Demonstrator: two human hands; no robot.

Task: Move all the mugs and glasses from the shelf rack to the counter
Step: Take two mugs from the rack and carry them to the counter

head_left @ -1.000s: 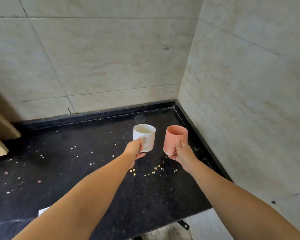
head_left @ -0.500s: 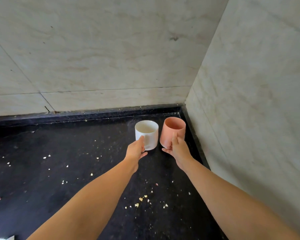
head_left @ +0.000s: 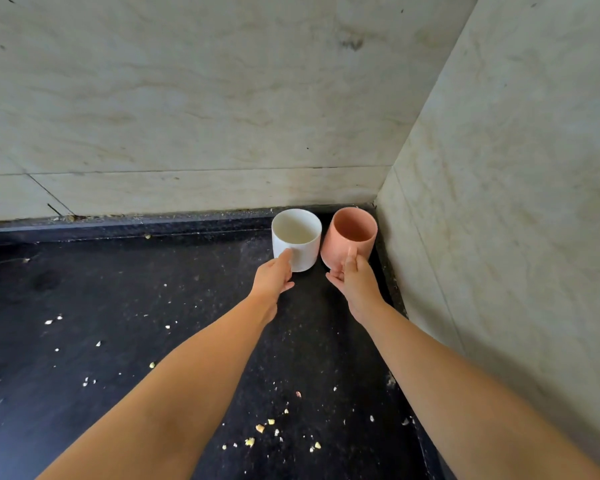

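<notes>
A white mug [head_left: 300,242] and a pink mug [head_left: 350,237] stand side by side, both upright, in the far right corner of the black counter [head_left: 118,323]. My left hand [head_left: 273,278] grips the near side of the white mug, which looks set down on the counter. My right hand [head_left: 355,280] holds the pink mug at its handle side, and that mug leans slightly toward the white one. I cannot tell whether the pink mug's base touches the counter. The shelf rack is out of view.
Pale stone walls meet at the corner: the back wall [head_left: 187,116] right behind the mugs and the right wall [head_left: 516,202] close beside the pink mug. Pale crumbs [head_left: 260,429] are scattered over the counter.
Both hands have carried the mugs forward and down into the far right corner of the counter. The view has moved closer to the wall.
</notes>
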